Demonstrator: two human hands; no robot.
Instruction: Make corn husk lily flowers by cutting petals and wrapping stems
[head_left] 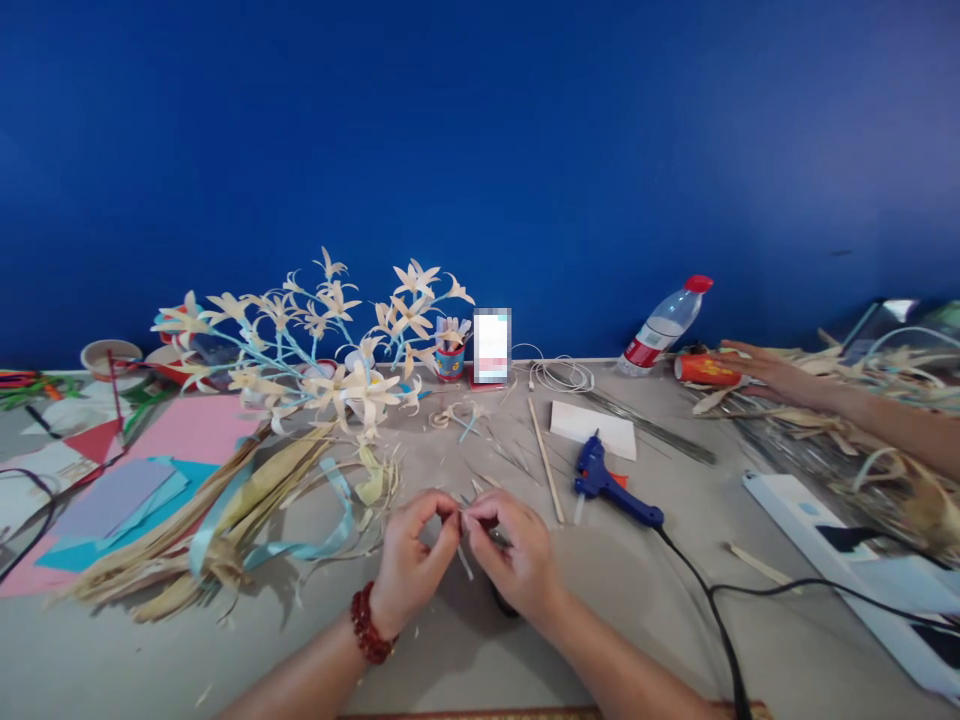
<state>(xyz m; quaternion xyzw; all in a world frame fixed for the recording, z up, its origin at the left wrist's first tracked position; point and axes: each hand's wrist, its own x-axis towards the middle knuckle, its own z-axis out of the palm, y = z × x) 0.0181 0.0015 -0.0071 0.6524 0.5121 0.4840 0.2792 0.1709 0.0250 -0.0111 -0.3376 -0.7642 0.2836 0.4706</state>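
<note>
My left hand (420,550), with a dark red bead bracelet (371,624) at the wrist, is closed, thumb and fingers pinched together. My right hand (519,548) is closed in a pinch too, its fingertips meeting those of my left hand. Thin pale bits poke out around the fingertips, and a narrow whitish strip (466,562) hangs below them. What exactly each hand pinches is too small to make out. Something dark lies partly hidden under my right hand. Beyond the hands, thin wires and a pale stick (546,462) lie on the table.
Left are pale flowers (369,392), dry husks (169,530) and colored paper (112,500). A blue glue gun (611,485) with its cord, a tilted bottle (664,328) and a white power strip (840,570) stand right. Another person's hand (780,372) reaches in by an orange can (705,370).
</note>
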